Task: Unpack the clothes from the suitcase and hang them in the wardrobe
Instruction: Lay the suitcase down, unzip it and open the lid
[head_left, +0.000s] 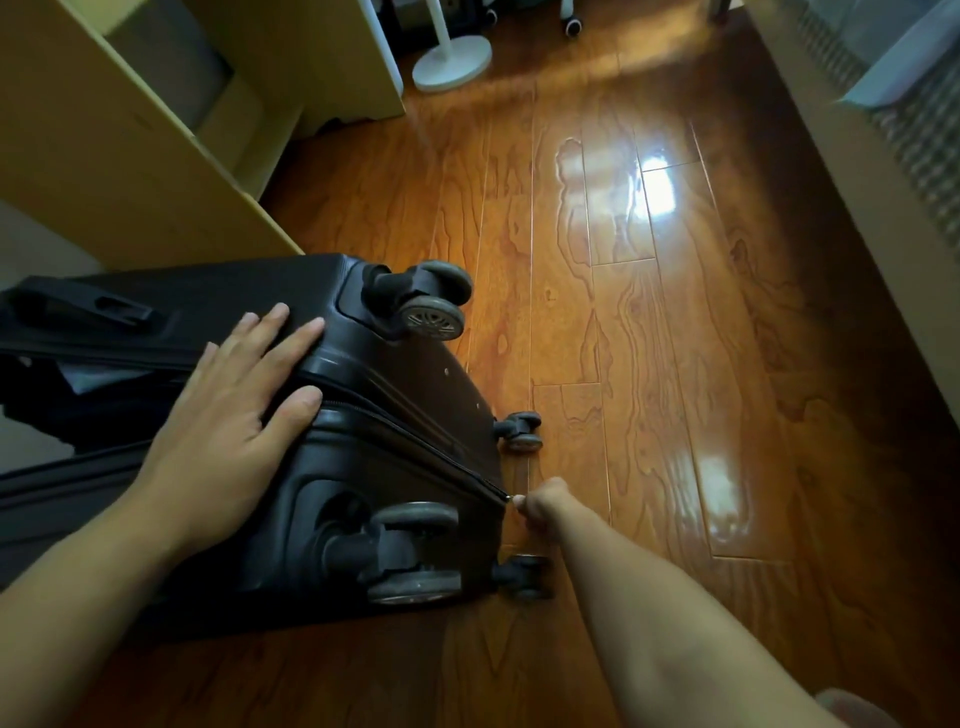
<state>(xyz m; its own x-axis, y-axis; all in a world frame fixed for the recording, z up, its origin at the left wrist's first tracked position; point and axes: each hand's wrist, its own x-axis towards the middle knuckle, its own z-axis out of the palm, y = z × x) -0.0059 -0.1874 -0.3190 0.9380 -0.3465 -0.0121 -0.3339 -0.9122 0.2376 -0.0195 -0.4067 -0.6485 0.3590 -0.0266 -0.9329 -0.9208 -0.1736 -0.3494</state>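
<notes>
Pinching the zipper pull (508, 498) between curled fingers, my right hand (543, 506) sat at the near right corner of the black suitcase (363, 395), low by the floor. My left hand (234, 415) lay flat, fingers spread, on the top of the case, thumb across the zipper line. It lay on its side on the wooden floor (649, 338), wheels (431, 317) pointing right, its left part already gaping. I saw the light wooden wardrobe (130, 130) at far left.

Floor (649, 364) open rightward — suitcase (363, 415) (wheeled) blocks left.
</notes>
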